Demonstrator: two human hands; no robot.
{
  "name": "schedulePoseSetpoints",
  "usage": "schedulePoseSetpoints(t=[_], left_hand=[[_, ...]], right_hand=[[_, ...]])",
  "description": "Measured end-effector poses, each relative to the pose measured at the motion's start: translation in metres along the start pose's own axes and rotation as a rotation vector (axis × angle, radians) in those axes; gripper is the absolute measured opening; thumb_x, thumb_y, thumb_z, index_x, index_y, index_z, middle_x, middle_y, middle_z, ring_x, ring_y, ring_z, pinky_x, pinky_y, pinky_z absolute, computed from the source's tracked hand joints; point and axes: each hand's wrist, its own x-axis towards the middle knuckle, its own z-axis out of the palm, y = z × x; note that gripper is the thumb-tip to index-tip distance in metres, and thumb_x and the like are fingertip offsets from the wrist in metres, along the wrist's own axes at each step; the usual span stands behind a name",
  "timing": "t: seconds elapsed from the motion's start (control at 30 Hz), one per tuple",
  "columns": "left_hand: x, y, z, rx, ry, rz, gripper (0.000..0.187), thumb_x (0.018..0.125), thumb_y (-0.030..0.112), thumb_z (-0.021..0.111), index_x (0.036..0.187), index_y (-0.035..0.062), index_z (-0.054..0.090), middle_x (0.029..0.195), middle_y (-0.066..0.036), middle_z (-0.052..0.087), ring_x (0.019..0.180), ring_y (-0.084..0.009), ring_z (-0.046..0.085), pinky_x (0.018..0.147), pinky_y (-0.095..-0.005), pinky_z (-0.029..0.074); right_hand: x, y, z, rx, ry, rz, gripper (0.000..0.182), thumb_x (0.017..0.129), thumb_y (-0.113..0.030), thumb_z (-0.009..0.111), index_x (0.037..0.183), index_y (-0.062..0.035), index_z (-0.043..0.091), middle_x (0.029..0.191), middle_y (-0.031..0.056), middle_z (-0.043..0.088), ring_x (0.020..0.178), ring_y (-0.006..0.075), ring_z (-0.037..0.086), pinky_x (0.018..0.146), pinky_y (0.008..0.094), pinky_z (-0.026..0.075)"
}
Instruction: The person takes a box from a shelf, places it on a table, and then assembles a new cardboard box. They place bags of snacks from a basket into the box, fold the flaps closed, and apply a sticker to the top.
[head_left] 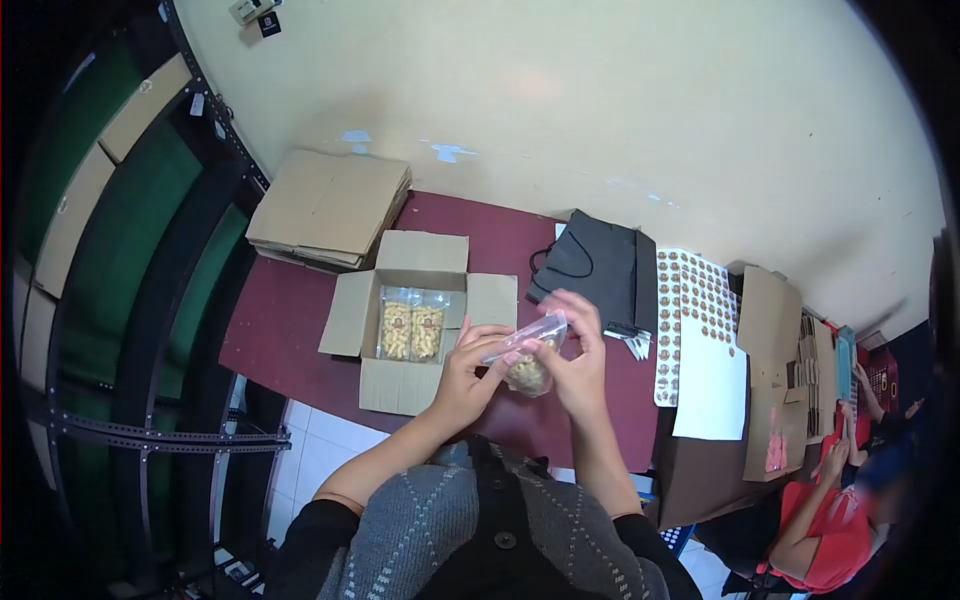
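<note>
Between my two hands is a clear plastic bag of pale snacks [528, 376], lifted above the maroon table. My left hand [470, 368] pinches the bag's upper left edge. On the other side, my right hand [577, 362] grips the top near the opening, its thumb pressed on the plastic and some fingers raised. Just left of my hands stands an open cardboard box [393, 398] with its flaps spread out. Two labelled packs of yellowish snacks [397, 330] lie side by side inside it. My left hand overlaps the box's right side.
Flattened cardboard boxes [325, 205] are stacked at the back left. A black paper bag [595, 265], sheets of round stickers [700, 300] and a white sheet [712, 385] lie rightward. Dark shelving [170, 440] stands left. A person in red [815, 535] works at far right.
</note>
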Motion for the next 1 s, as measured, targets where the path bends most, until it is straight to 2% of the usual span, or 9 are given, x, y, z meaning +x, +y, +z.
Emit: schedulePoseSetpoints(t=[0.13, 0.27, 0.4, 0.57, 0.67, 0.73, 0.8, 0.83, 1.0], left_hand=[[0.006, 0.008, 0.005, 0.124, -0.054, 0.052, 0.016, 0.079, 0.017, 0.068, 0.092, 0.0087, 0.071, 0.095, -0.008, 0.068, 0.105, -0.0212, 0.058, 0.108, -0.0543, 0.011], [0.006, 0.004, -0.032, 0.082, -0.247, 0.036, 0.013, 0.080, 0.014, 0.066, 0.092, 0.0125, 0.072, 0.096, -0.008, 0.069, 0.099, -0.0198, 0.062, 0.109, -0.0556, 0.006], [0.008, -0.004, -0.063, 0.008, -0.425, 0.025, 0.015, 0.085, 0.013, 0.060, 0.095, 0.0074, 0.070, 0.097, -0.010, 0.068, 0.094, -0.0200, 0.063, 0.105, -0.0466, 0.025], [0.034, -0.020, -0.073, -0.254, -0.286, -0.182, 0.027, 0.092, 0.019, 0.055, 0.106, -0.0016, 0.065, 0.098, -0.008, 0.067, 0.093, -0.0118, 0.059, 0.087, -0.0280, 0.044], [0.040, -0.035, -0.096, -0.366, -0.168, -0.270, 0.027, 0.092, 0.020, 0.054, 0.106, -0.0012, 0.065, 0.092, -0.006, 0.068, 0.090, -0.0113, 0.060, 0.087, -0.0275, 0.044], [0.040, -0.069, -0.118, -0.399, -0.218, -0.352, 0.040, 0.089, 0.025, 0.059, 0.122, 0.0018, 0.055, 0.116, -0.015, 0.060, 0.106, -0.0199, 0.056, 0.092, -0.0329, 0.042], [0.037, -0.082, -0.131, 0.508, 0.171, 0.009, 0.066, 0.083, 0.033, 0.066, 0.137, 0.0084, 0.036, 0.143, -0.022, 0.026, 0.127, -0.0318, 0.037, 0.102, -0.0393, 0.033], [0.037, -0.089, -0.147, 0.390, 0.120, -0.083, 0.086, 0.076, 0.036, 0.071, 0.143, 0.0146, 0.020, 0.148, -0.023, -0.004, 0.135, -0.0410, 0.013, 0.107, -0.0519, 0.020], [0.021, -0.142, -0.185, 0.987, 0.067, -0.344, 0.089, 0.072, 0.029, 0.074, 0.143, 0.0176, 0.020, 0.147, -0.025, 0.001, 0.133, -0.0492, 0.009, 0.100, -0.0687, 0.012]], right_hand=[[-0.003, 0.010, -0.034, 0.442, -0.232, 0.482, 0.014, 0.078, -0.011, 0.070, 0.087, 0.0002, 0.068, 0.102, 0.0129, 0.062, 0.100, 0.0202, 0.056, 0.089, 0.0330, 0.042], [-0.019, 0.024, -0.029, 0.372, -0.303, 0.323, 0.016, 0.082, -0.012, 0.065, 0.090, 0.0009, 0.070, 0.097, 0.0167, 0.066, 0.096, 0.0228, 0.060, 0.089, 0.0344, 0.043], [-0.032, 0.022, -0.010, 0.306, -0.331, 0.321, 0.022, 0.087, -0.017, 0.059, 0.089, 0.0018, 0.070, 0.098, 0.0157, 0.066, 0.101, 0.0237, 0.058, 0.091, 0.0351, 0.042], [-0.011, 0.032, -0.003, 0.430, -0.577, 0.243, 0.077, 0.086, -0.032, 0.062, 0.144, -0.0061, 0.019, 0.127, 0.0141, 0.050, 0.123, 0.0213, 0.041, 0.103, 0.0349, 0.031], [-0.025, 0.036, 0.041, 0.144, -0.723, 0.259, 0.073, 0.086, -0.031, 0.063, 0.142, -0.0042, 0.025, 0.126, 0.0140, 0.050, 0.121, 0.0227, 0.044, 0.101, 0.0355, 0.033], [-0.029, 0.033, 0.074, 0.198, -0.712, 0.413, 0.065, 0.085, -0.025, 0.064, 0.137, -0.0003, 0.033, 0.121, 0.0128, 0.053, 0.114, 0.0208, 0.048, 0.099, 0.0356, 0.036], [-0.031, 0.042, 0.099, 0.048, -0.529, 0.430, 0.064, 0.085, -0.024, 0.062, 0.136, -0.0003, 0.033, 0.122, 0.0178, 0.053, 0.113, 0.0230, 0.051, 0.096, 0.0353, 0.039], [-0.031, 0.053, 0.114, -0.321, -0.358, 0.131, 0.062, 0.084, -0.023, 0.060, 0.135, -0.0007, 0.033, 0.120, 0.0224, 0.053, 0.109, 0.0293, 0.055, 0.092, 0.0356, 0.042], [-0.013, 0.099, 0.163, -0.696, -0.439, 0.133, 0.072, 0.078, -0.018, 0.060, 0.141, -0.0090, 0.026, 0.109, 0.0209, 0.052, 0.095, 0.0344, 0.057, 0.076, 0.0424, 0.049]])
